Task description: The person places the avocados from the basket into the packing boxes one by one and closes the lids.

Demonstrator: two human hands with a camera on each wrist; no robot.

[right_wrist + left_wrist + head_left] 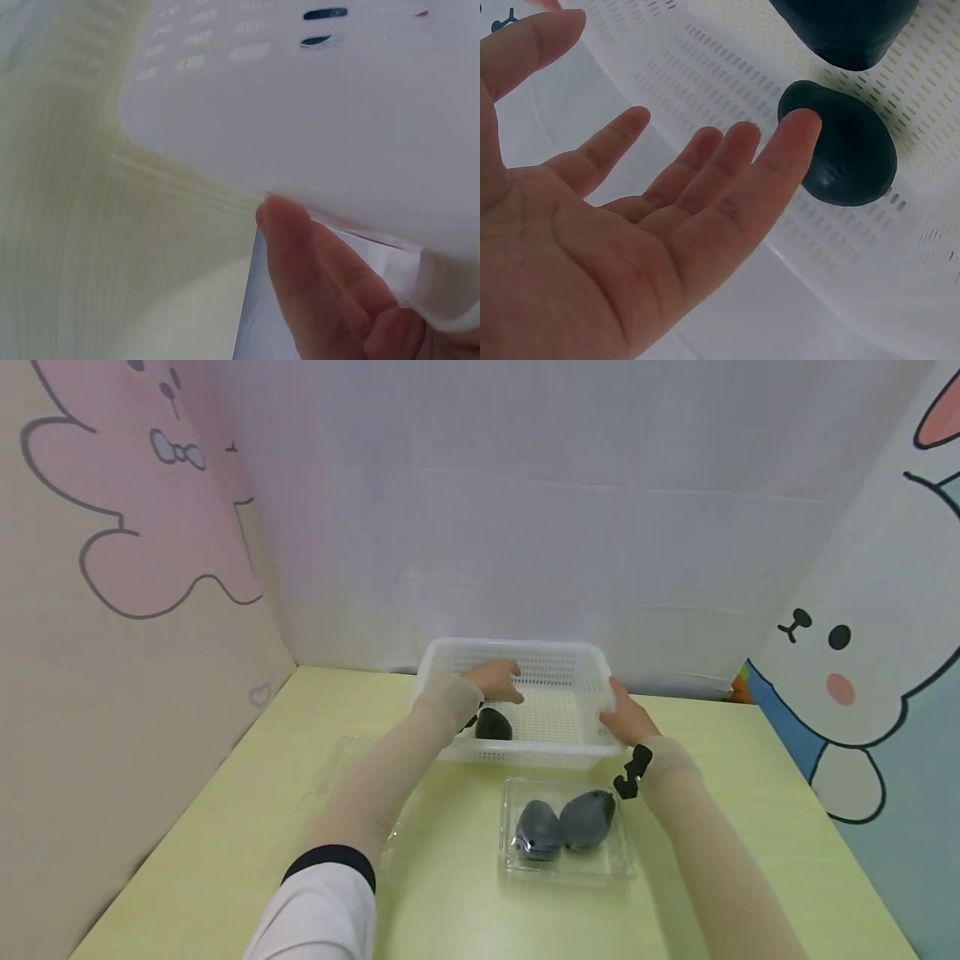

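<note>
A white perforated plastic basket (525,748) stands at the back of the table. Over its left part is my left hand (497,680), fingers spread and holding nothing. In the left wrist view, one fingertip overlaps a dark green avocado (851,150) lying in the basket, and another avocado (847,30) sits close by. The head view shows one avocado (493,725) there; my left forearm covers the space beside it. My right hand (628,714) grips the basket's right side, its fingers against the outer wall (300,135) in the right wrist view.
Nearer me, a clear plastic box (566,870) holds two dark avocados (588,820). A transparent plastic piece (341,756) lies on the table left of the basket, partly behind my left arm. A white wall covering (525,543) rises right behind the basket.
</note>
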